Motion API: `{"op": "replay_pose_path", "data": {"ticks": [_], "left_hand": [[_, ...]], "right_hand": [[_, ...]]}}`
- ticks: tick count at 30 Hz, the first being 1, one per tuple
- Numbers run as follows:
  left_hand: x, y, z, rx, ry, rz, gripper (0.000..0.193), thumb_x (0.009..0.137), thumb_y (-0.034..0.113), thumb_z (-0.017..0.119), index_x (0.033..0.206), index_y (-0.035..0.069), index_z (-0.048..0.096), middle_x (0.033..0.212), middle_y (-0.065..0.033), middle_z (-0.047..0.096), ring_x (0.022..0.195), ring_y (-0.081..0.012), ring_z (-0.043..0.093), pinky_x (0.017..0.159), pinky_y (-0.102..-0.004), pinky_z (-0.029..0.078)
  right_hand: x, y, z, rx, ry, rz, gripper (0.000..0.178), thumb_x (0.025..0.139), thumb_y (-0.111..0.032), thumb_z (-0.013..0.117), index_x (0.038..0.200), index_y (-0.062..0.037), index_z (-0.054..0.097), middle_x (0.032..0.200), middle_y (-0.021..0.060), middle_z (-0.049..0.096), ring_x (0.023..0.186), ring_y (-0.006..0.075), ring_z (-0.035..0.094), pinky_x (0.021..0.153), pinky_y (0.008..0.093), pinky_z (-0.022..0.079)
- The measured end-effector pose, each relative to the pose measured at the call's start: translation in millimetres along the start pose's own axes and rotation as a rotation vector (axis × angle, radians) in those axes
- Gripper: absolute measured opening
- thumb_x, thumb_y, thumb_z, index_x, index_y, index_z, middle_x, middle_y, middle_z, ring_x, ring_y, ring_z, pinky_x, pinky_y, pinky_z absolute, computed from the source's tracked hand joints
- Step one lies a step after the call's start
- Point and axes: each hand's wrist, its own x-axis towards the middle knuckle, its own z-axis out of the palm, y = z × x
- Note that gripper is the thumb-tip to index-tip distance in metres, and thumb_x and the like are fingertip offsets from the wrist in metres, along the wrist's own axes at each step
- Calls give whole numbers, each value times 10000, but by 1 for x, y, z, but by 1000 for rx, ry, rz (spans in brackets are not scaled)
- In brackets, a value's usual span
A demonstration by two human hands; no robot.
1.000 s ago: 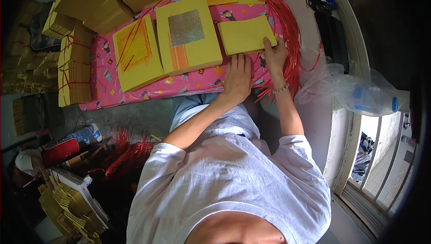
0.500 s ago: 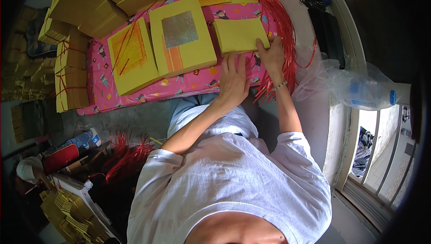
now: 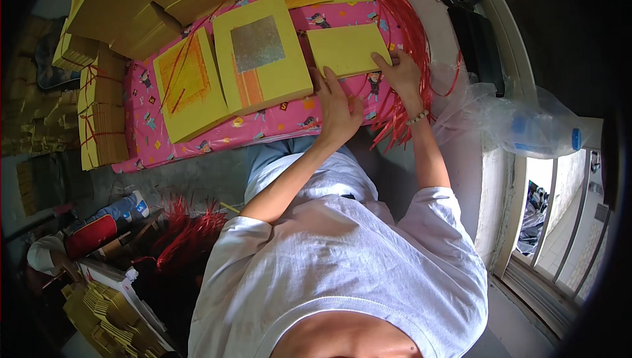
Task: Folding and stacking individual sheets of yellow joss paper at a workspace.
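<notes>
A plain yellow paper stack [image 3: 349, 50] lies at a slight slant on the pink patterned table cover [image 3: 263, 123]. My right hand [image 3: 403, 80] holds its right end, thumb on top and the other fingers over the far side, partly hidden. My left hand [image 3: 337, 109] touches the stack's near left corner with its fingertips, fingers stretched and thumb apart. Just left of it lies a thick yellow paper stack with a silver square [image 3: 258, 43]. Another yellow stack with an orange square [image 3: 187, 85] sits further left, loose red strands across it.
A bundle of red plastic strands [image 3: 413, 22] hangs along the table's right side. Tied paper bundles [image 3: 102, 111] and large brown-yellow stacks [image 3: 141, 19] stand at the left. A clear plastic bag [image 3: 536, 127] lies by the barred window. More red strands [image 3: 187, 233] are at lower left.
The plain stack has turned slightly and shifted a little left. My left hand's fingers have moved up to its near left corner; my right hand keeps its hold at the right end.
</notes>
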Motion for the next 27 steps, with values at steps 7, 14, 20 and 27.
{"op": "replay_pose_path", "data": {"ticks": [7,14,20,27], "left_hand": [[2,4,-6,-93,-17,-58,870,774,154,650,1386,-149,110,1411,-423,58,1348,-521,86,1119,-449,141],[1,6,-10,-126,-26,-53,922,736,108,679,1399,-133,84,1416,-405,-13,1341,-529,35,1113,-456,165],[0,6,-10,-148,-9,-39,916,738,114,680,1395,-133,92,1409,-414,-20,1335,-541,33,1112,-463,163],[-14,19,-13,-9,-43,37,907,754,117,655,1415,-105,75,1424,-406,-46,1341,-543,24,1108,-515,115]], "right_hand": [[-1,-4,-2,-55,3,-26,554,737,-509,678,930,9,644,856,154,679,819,308,656,734,388,501],[-1,2,1,-109,50,-141,541,778,-499,634,926,21,636,870,198,665,847,356,639,761,433,492],[-3,-7,-3,-133,10,-140,549,784,-499,626,944,26,621,894,216,653,861,367,630,758,448,490],[-2,-3,0,-166,21,-126,552,784,-505,625,944,23,621,888,211,648,856,364,627,748,450,489]]}}
